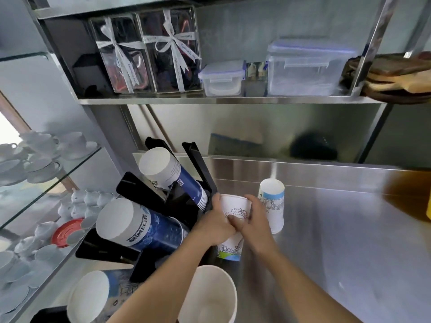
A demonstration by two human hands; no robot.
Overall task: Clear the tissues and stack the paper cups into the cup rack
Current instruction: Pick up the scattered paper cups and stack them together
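A black cup rack (193, 159) stands at the left of the steel counter and holds stacks of blue-and-white paper cups (163, 173) lying on their sides. Beside the rack, my left hand (214, 224) and my right hand (254, 220) both grip a white paper cup with line drawings (235, 208), its base up. It sits over a second printed cup (229, 249) below my hands. Another upside-down cup (271, 201) stands just to the right. An open white cup (210, 297) is near the bottom edge. No tissues are visible.
Bare steel counter (338, 229) stretches to the right. A glass shelf (46, 183) with white teacups and saucers is at the left. The upper steel shelf carries ribboned clear boxes (149, 52) and plastic containers (303, 68). A blurred brown object (410, 194) sits at the far right.
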